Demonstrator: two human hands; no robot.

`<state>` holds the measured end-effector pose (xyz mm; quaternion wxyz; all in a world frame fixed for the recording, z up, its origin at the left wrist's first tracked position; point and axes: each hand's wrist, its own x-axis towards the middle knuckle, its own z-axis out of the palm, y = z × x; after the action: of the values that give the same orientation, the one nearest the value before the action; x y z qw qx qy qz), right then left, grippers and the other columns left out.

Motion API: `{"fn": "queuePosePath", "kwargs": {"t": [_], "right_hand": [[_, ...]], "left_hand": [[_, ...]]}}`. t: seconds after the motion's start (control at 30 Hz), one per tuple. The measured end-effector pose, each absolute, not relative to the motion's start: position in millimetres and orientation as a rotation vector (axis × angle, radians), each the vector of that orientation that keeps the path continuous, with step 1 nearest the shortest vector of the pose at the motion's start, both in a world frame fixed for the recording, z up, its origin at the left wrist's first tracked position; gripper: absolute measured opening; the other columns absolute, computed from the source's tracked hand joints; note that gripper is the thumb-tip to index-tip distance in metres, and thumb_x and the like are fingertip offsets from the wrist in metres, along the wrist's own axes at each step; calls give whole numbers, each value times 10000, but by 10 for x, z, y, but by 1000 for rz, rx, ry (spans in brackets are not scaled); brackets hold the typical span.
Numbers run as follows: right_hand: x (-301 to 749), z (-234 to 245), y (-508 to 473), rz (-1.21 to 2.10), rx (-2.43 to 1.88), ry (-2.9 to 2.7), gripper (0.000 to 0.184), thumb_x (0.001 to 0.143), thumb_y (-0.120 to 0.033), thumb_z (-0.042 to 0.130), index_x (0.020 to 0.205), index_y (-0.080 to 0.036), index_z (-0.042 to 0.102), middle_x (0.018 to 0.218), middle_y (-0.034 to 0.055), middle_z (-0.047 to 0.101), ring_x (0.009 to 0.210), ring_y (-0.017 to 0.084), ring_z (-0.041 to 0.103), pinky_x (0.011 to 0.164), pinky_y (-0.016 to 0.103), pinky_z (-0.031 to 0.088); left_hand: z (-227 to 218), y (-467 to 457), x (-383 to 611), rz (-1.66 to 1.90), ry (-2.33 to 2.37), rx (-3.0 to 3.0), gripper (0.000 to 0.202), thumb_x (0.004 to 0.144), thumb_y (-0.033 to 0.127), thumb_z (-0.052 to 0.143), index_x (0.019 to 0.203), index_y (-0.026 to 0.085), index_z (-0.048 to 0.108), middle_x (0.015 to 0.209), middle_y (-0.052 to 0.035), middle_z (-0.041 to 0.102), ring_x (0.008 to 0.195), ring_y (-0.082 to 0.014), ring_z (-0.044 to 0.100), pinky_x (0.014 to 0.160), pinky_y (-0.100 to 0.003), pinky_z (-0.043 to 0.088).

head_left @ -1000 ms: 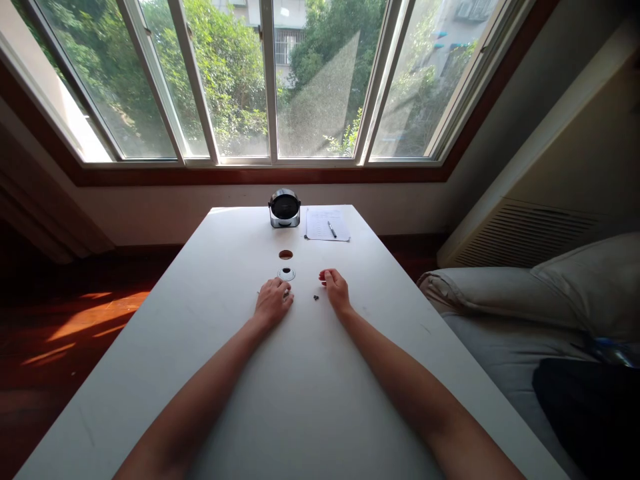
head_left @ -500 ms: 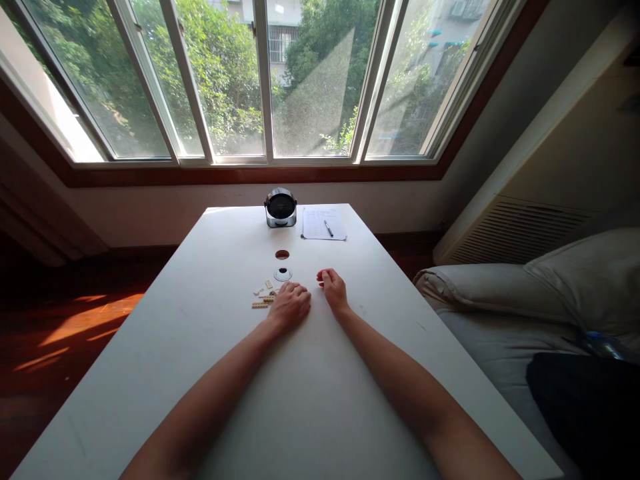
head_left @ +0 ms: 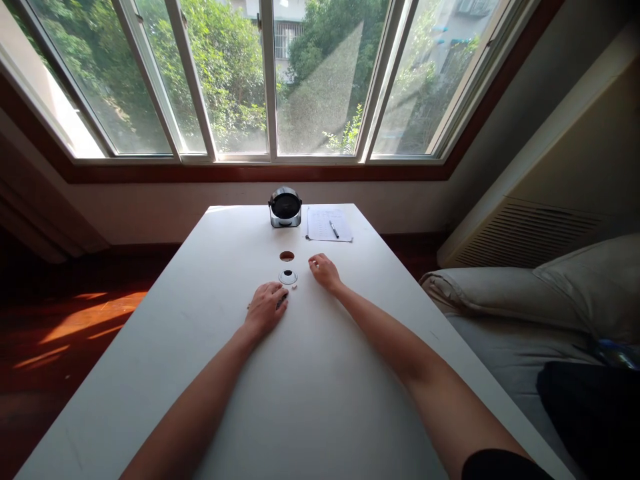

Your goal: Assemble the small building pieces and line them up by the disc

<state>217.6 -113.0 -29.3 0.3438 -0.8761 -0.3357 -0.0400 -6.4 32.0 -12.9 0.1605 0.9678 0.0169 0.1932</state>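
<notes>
My left hand (head_left: 266, 305) lies palm down on the white table (head_left: 310, 373), its curled fingers covering a cluster of small tan pieces; only slivers show at its edges. A small round white cap with a dark centre (head_left: 288, 277) sits just beyond its fingertips, with a tiny pale piece (head_left: 295, 287) beside it. My right hand (head_left: 324, 270) rests farther up the table, right of the cap, fingers curled in a loose pinch; whether it holds anything is too small to see.
A round hole (head_left: 287, 256) opens in the tabletop beyond the cap. At the far edge stand a small black desk fan (head_left: 285, 207) and a sheet of paper (head_left: 327, 225) with a pen (head_left: 333, 229). A grey cushioned seat (head_left: 540, 300) lies right of the table.
My left hand slid back left over the small tan pieces, hiding them again. My right hand moved up the table, away from me, toward the hole.
</notes>
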Motion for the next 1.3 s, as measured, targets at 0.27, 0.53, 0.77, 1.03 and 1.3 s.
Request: {"fn": "queuePosePath", "kwargs": {"t": [0.27, 0.53, 0.77, 1.03, 1.3], "right_hand": [[2960, -236, -394, -73, -2482, -974, 451, 937, -313, 528, 1379, -222, 512, 1552, 102, 346, 1329, 301, 388, 1027, 412, 382], [3160, -181, -305, -39, -2492, -1091, 289, 937, -271, 518, 1188, -179, 629, 1276, 154, 594, 1188, 286, 444, 975, 413, 378], [2609, -320, -707, -192, -2391, -1135, 251, 982, -261, 450, 1072, -203, 677, 1240, 128, 590, 1120, 261, 512, 960, 386, 400], [1688, -281, -1141, -118, -2162, -1267, 243, 970, -270, 476, 1022, -251, 712, 1132, 76, 644, 1069, 219, 577, 963, 349, 436], [1230, -204, -1233, 232, -1801, -921, 302, 934, -329, 447, 1094, -269, 696, 1059, 41, 705, 911, 203, 667, 816, 354, 532]], "left_hand": [[-84, 375, -31, 529, 57, 2726, 229, 924, 284, 518, 1125, 266, 627, 1250, -60, 588, 1224, -243, 493, 1079, -438, 408], [-75, 391, -25, 516, 83, 2688, 242, 920, 280, 519, 1134, 270, 633, 1260, -60, 589, 1229, -244, 489, 1084, -435, 401], [-85, 381, -40, 524, 82, 2702, 257, 917, 286, 525, 1158, 267, 613, 1269, -59, 581, 1227, -240, 488, 1084, -426, 404], [-80, 347, -62, 539, 125, 2730, 270, 909, 272, 532, 1171, 253, 595, 1284, -71, 567, 1232, -242, 479, 1082, -420, 401], [-76, 345, -114, 554, 184, 2727, 348, 912, 280, 523, 1256, 257, 571, 1273, -75, 583, 1217, -239, 496, 1074, -418, 406]]}}
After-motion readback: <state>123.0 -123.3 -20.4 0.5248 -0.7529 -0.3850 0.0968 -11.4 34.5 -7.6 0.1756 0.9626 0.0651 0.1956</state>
